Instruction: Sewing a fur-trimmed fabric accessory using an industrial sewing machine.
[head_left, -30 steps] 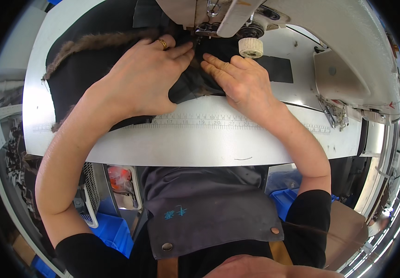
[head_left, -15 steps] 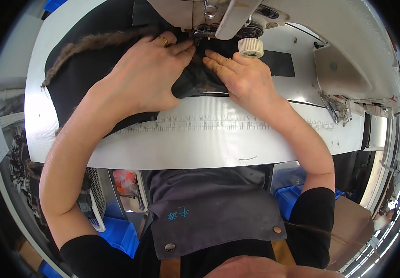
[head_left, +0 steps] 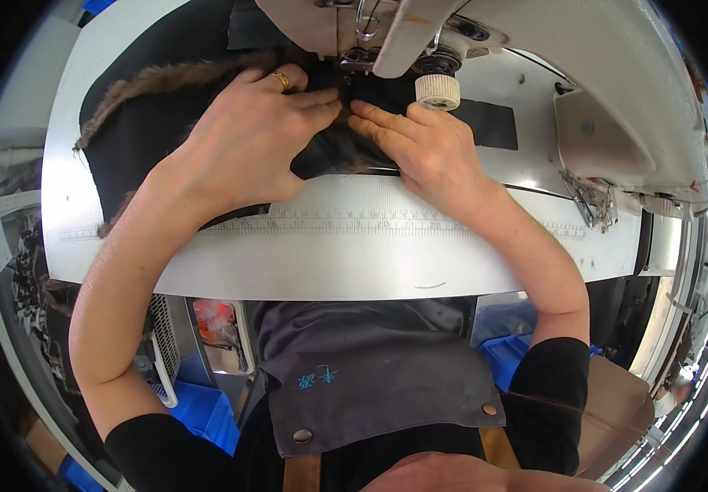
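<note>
A piece of black fabric (head_left: 124, 115) with a brown fur strip (head_left: 161, 79) along it lies on the sewing machine's bed, reaching under the machine head. My left hand (head_left: 255, 139) rests on the fabric left of the needle area (head_left: 357, 64), thumb spread and forefinger stretched toward the needle; a gold ring is on one bent finger. Opposite it, my right hand (head_left: 434, 152) lays its straight forefinger and middle finger on the fabric just right of and below the needle, while its other fingers are hidden. The fabric under both palms is covered.
Above my hands hangs the sewing machine (head_left: 608, 66), with a white ridged knob (head_left: 438, 92) close over my right knuckles. A printed ruler scale (head_left: 329, 223) runs along the pale table (head_left: 354, 275). Below the table edge are blue bins (head_left: 206, 414) and a white basket (head_left: 167, 353).
Both hands have shifted slightly, the right one a little left and down, with the fabric between them. More brown fur shows at the fabric's lower left edge. The whole view has tilted a bit.
</note>
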`<state>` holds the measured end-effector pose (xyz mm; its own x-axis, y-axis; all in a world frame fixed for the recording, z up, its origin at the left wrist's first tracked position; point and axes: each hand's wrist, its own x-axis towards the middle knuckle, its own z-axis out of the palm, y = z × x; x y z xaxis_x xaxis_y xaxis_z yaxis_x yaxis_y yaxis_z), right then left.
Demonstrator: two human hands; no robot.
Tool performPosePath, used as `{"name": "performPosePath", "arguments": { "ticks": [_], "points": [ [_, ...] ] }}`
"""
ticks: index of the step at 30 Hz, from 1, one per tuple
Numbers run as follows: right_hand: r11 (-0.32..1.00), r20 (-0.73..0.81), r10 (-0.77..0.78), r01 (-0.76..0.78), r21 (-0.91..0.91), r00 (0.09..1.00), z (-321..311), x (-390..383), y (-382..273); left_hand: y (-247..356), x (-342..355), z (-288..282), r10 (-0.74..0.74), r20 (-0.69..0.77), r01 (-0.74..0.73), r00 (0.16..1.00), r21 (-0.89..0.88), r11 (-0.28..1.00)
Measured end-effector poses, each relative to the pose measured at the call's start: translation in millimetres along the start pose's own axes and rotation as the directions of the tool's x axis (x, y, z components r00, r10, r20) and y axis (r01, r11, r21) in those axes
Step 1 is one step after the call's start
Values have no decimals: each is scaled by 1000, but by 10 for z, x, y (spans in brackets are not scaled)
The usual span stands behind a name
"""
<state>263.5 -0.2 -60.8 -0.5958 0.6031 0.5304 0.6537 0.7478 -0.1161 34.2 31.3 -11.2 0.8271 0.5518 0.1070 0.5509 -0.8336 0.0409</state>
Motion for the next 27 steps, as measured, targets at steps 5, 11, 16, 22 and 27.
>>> {"name": "performPosePath", "arguments": {
  "ticks": [5, 11, 16, 22, 27],
  "points": [
    [1000, 30, -11, 11, 0, 999, -9, -3, 7, 42, -24, 32, -5, -68, 6, 998, 19, 1000],
    [1000, 31, -5, 6, -14, 1000, -23, 5, -13, 33, -26, 27, 10, -63, -8, 998, 20, 1000],
    [1000, 32, -7, 8, -19, 999, -23, 3, -6, 4, -2, 22, 6, -69, -5, 998, 15, 1000],
    [999, 42, -13, 15, -28, 999, -32, 24, -14, -17, 0, 43, 18, -103, -19, 995, -8, 1000],
    [1000, 32, -2, 3, -28, 999, -21, 15, -18, -20, 8, 13, -26, -1, 26, 1000, -21, 999]
  ]
}}
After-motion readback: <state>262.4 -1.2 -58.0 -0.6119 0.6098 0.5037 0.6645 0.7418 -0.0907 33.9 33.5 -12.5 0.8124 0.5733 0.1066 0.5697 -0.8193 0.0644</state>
